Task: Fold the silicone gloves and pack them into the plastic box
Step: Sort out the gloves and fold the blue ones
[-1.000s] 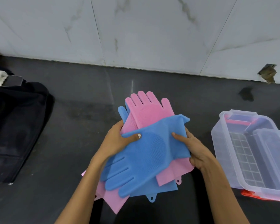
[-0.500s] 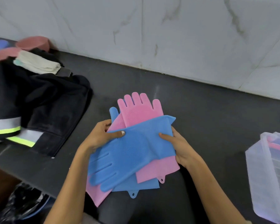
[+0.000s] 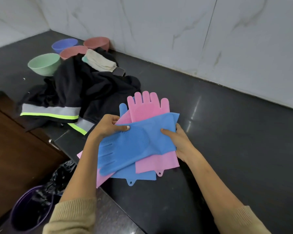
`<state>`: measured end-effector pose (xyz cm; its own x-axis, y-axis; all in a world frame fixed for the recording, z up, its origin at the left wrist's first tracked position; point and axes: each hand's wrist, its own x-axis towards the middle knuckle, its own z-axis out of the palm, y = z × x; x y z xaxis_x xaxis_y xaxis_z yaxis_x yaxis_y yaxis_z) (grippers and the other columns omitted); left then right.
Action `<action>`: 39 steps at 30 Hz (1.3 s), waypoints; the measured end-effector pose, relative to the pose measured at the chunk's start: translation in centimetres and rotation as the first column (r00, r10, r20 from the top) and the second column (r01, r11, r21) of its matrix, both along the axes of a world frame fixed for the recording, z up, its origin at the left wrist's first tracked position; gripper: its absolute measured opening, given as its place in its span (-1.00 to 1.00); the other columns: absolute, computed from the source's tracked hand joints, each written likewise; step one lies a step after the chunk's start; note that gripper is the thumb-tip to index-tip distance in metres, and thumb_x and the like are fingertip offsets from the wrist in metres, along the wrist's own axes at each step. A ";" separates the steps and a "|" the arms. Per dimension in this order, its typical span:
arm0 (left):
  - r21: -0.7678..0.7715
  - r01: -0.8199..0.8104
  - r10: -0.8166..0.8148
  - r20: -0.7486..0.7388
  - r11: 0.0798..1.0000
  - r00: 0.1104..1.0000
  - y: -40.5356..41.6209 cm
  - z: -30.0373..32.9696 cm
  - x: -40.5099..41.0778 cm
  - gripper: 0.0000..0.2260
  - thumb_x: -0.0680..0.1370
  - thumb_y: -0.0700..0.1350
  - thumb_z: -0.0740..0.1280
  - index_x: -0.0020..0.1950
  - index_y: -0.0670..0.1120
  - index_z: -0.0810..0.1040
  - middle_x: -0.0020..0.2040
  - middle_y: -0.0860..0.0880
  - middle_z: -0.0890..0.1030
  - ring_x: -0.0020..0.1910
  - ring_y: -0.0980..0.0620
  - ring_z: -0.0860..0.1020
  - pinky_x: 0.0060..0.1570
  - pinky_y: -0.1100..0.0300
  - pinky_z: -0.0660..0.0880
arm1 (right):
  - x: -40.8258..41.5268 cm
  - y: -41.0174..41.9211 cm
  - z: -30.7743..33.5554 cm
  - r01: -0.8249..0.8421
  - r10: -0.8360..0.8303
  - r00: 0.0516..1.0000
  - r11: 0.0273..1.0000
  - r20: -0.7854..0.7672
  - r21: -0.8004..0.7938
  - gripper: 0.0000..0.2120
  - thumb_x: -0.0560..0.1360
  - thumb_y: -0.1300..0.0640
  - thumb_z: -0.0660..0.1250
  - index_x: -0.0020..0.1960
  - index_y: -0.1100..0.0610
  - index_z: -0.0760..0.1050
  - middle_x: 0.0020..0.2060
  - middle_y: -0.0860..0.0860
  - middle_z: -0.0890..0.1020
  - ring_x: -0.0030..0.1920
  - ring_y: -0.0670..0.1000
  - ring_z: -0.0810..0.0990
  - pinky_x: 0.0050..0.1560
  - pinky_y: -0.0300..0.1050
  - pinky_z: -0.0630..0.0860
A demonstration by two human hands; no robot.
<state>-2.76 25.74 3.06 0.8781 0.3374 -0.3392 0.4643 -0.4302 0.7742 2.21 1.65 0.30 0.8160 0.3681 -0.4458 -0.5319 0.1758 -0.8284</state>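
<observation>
I hold a stack of silicone gloves above the dark counter point(image 3: 235, 132). On top lies a blue glove point(image 3: 135, 146), its fingers pointing down-left. Under it a pink glove point(image 3: 147, 110) points its fingers away from me, and further blue and pink gloves show at the stack's lower edges. My left hand point(image 3: 108, 126) pinches the stack's left side, thumb on the blue glove. My right hand point(image 3: 178, 141) grips the right side, thumb on top. The plastic box is out of view.
A black garment with reflective yellow-grey stripes point(image 3: 78, 97) lies left of the gloves, a folded whitish cloth point(image 3: 100, 61) on it. Several bowls, green point(image 3: 44, 64), blue point(image 3: 64, 44) and pink point(image 3: 96, 43), stand at the back left. A purple bin with a black liner point(image 3: 32, 206) sits below the counter edge.
The view has swung left: the plastic box has left the frame and the bowls and bin have come in. Both hands keep the same hold on the glove stack.
</observation>
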 end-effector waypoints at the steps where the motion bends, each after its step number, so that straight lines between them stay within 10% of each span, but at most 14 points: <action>1: 0.051 -0.012 0.012 0.006 0.999 1.000 -0.3 0.0 0.0 -0.73 0.34 -0.08 0.56 -0.07 -0.19 0.65 -0.09 -0.19 0.70 -0.13 -0.06 0.64 -0.04 0.05 0.53 | 0.0 0.0 0.0 0.008 -0.008 1.000 1.000 0.003 -0.009 -0.54 0.48 0.19 0.40 0.33 0.08 0.35 0.16 0.06 0.60 0.06 0.07 0.64 -0.10 -0.05 0.62; 7: 0.654 -0.289 0.181 0.230 0.699 0.956 -6.3 1.6 -3.0 -0.59 0.46 0.01 0.42 0.26 -0.06 0.48 0.22 -0.04 0.56 0.19 -0.17 0.47 0.17 -0.04 0.32 | 0.2 -2.4 0.2 0.122 -0.098 0.988 0.969 0.122 -0.215 -0.79 0.52 -0.01 0.33 0.01 0.13 0.53 -0.03 0.03 0.68 -0.02 0.04 0.66 0.00 0.02 0.61; 10: 0.374 -0.355 0.202 0.390 0.857 0.898 -11.7 1.5 -6.5 -0.78 0.47 -0.05 0.39 0.10 -0.02 0.55 0.07 0.03 0.61 0.02 -0.06 0.54 0.05 0.05 0.40 | 0.5 -3.5 0.5 0.262 -0.066 0.928 0.815 0.366 -0.517 -0.81 0.52 -0.01 0.31 -0.01 0.12 0.54 -0.10 -0.02 0.63 -0.10 0.02 0.56 -0.21 -0.14 0.48; 13: -0.081 -0.251 0.264 0.222 0.964 0.939 -16.1 0.1 -9.8 -0.94 0.45 -0.07 0.41 -0.14 0.00 0.56 -0.20 0.10 0.63 -0.30 0.09 0.56 -0.26 0.29 0.48 | 0.9 -3.2 1.5 0.446 0.120 0.790 0.559 0.601 -0.699 -0.79 0.51 0.01 0.29 0.11 0.06 0.52 0.00 -0.04 0.58 -0.05 -0.01 0.52 -0.10 -0.14 0.38; 17: -0.575 -0.425 0.410 -0.163 0.699 0.897 -16.6 -0.8 -10.7 -0.94 0.51 -0.12 0.36 -0.06 -0.09 0.58 -0.16 -0.02 0.63 -0.29 0.08 0.60 -0.39 0.28 0.53 | 1.3 -0.1 2.9 0.468 0.417 0.555 0.559 0.720 -0.684 -0.85 0.52 0.13 0.25 0.04 0.06 0.57 0.00 0.00 0.64 0.02 0.08 0.57 0.11 -0.01 0.39; 25: -0.740 -0.551 0.605 -0.248 0.386 0.756 -15.6 -0.5 -10.1 -0.94 0.56 -0.21 0.26 -0.08 -0.15 0.51 0.02 -0.13 0.61 -0.17 -0.03 0.63 -0.46 0.20 0.56 | 1.4 4.2 1.9 0.292 0.769 0.374 0.434 0.519 -0.853 -0.73 0.57 0.00 0.19 0.21 0.05 0.52 0.10 0.06 0.56 0.12 0.14 0.48 0.18 0.02 0.37; 33: -0.825 -0.496 0.703 -0.181 0.272 0.688 -15.3 -0.2 -9.1 -0.79 0.58 -0.18 0.30 0.18 -0.21 0.44 0.05 -0.15 0.56 -0.19 -0.03 0.62 -0.36 0.21 0.64 | 2.3 3.6 2.9 0.246 0.861 0.303 0.343 0.408 -0.907 -0.81 0.55 -0.04 0.23 0.05 0.04 0.51 -0.03 -0.01 0.57 -0.01 0.09 0.55 -0.05 -0.05 0.40; 39: -0.743 -0.468 0.738 0.049 0.478 0.674 -15.3 -0.5 -7.6 -0.68 0.54 -0.31 0.29 0.19 -0.09 0.25 -0.05 -0.08 0.47 -0.11 -0.07 0.59 -0.33 0.19 0.62 | 3.6 0.3 3.4 -0.132 0.832 0.462 0.408 0.308 -0.903 -0.85 0.54 -0.01 0.27 0.00 0.06 0.48 -0.22 -0.03 0.46 -0.16 0.06 0.44 -0.15 -0.14 0.39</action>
<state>-10.35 10.41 2.56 0.6274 0.6468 -0.4336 0.0714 0.5067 0.8591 5.83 1.98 3.75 0.7194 0.6607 -0.2143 0.4573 -0.6828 -0.5698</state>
